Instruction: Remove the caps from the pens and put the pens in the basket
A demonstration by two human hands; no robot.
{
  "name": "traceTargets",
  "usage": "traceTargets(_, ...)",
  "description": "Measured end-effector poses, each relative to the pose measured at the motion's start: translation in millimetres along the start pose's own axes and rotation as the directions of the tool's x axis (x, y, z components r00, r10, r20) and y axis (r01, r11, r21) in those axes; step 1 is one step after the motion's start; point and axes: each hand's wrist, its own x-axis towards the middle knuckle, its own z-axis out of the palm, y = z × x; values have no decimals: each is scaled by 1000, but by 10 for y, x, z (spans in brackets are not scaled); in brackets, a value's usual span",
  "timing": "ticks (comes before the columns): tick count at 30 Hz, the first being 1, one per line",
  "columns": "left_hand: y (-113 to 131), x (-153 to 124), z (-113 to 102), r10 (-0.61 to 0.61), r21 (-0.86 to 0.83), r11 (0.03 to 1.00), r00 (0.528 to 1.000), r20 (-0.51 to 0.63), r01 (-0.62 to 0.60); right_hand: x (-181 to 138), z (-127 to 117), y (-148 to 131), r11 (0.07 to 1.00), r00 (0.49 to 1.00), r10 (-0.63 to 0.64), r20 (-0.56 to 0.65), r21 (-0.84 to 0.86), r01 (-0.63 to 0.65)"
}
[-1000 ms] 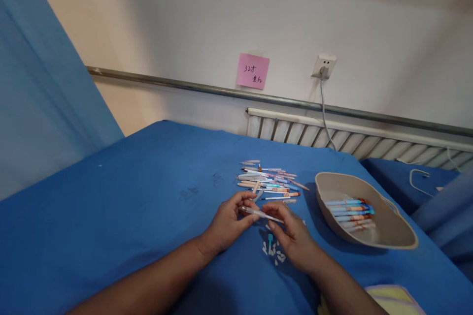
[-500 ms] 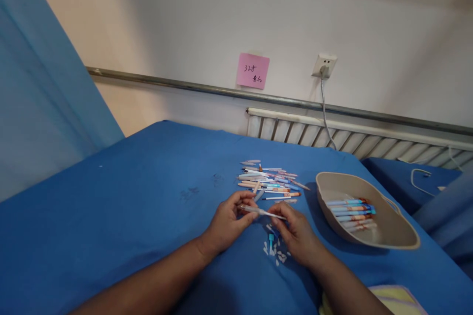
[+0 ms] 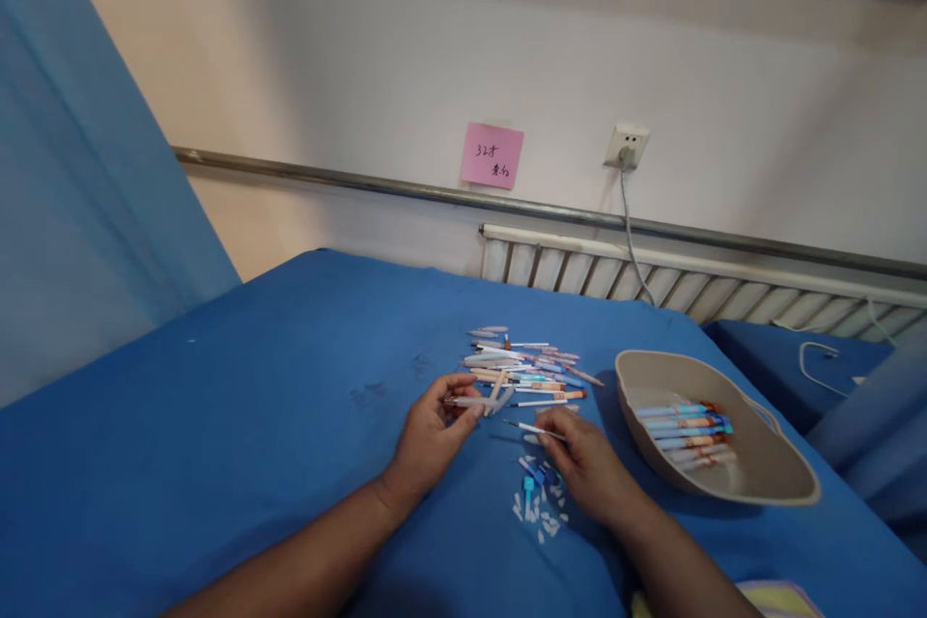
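Observation:
My left hand [image 3: 429, 435] pinches a clear pen barrel [image 3: 467, 401] that points to the left, just in front of a loose pile of pen parts [image 3: 525, 367] on the blue cloth. My right hand [image 3: 586, 463] pinches a thin white refill [image 3: 532, 428] whose tip points toward the left hand. The two pieces are apart, with a small gap between them. A scatter of small white and blue caps [image 3: 540, 497] lies under my right hand.
A beige tray [image 3: 753, 483] with several assembled pens [image 3: 685, 430] stands to the right. The blue cloth table [image 3: 253, 425] runs to a wall with a radiator [image 3: 688, 285], a socket with cable [image 3: 627, 147] and a pink note [image 3: 492, 155]. A yellow cloth [image 3: 778, 599] lies at the bottom right.
The barrel and the refill, held together in line before, have been drawn apart: my left hand moved left with the barrel, my right hand keeps the refill. The view tilted slightly down.

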Motion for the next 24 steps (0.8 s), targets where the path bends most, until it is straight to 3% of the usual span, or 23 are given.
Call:
traceTargets(4,13,5,30,-104,-110,988,995,10,104,7,32,-20,999,1000,1,20,-53,0)
traceTargets(9,53,-88,143,-297,-266,905,941,160,331,5,89,-93,998,999,-38,15,-58,38)
traceTargets(12,54,-118,178,-349,-333,847,907,237,414,2,111,-100,997,998,-54,27,-56,56)
traceTargets(18,33,-36,117,-367,-384,826,910,190,413,24,44,29,996,998,-38,46,-78,42)
traceTargets(24,-63,26,113,-302,-242,918,950,83,313,40,-22,100,995,999,19,-51,-100,-24)
